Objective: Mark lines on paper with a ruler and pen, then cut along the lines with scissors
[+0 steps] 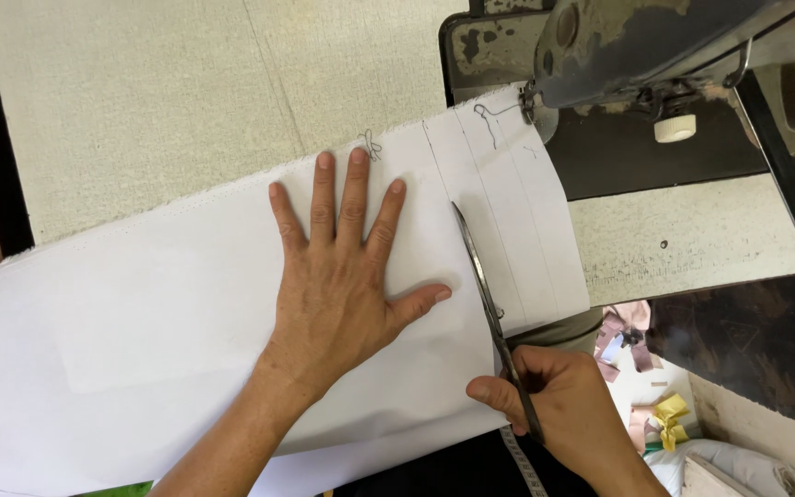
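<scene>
White cloth (186, 313) lies flat across the desk (140, 101), w/ the left hand (338, 276) pressed on it palm down, fingers fully spread, gripping nothing, just pinning the fabric near its far edge. Right hand (558, 405) sits at the near edge of the desk, fingers closed round the handles of dark-bladed scissors (489, 294); blades run away from the body, tips resting on the cloth beside a ruled line, only slightly parted as far as can be told.

Step in hand, judging by the pose: cutting a strip off the cloth's right end, parallel to the pencil lines (499, 212) drawn there. Cut looks barely begun or partway; can't tell how much is already severed under the blades.

Next move calls for keeping the blades on the line, left hand holding tension so the cloth doesn't creep, then shifting fwd as the cut advances.

Beyond, at the desk's far right corner, an old grey sewing machine (637, 55), paint chipped. Fabric scraps (646, 387) lie on the floor below the right edge.
</scene>
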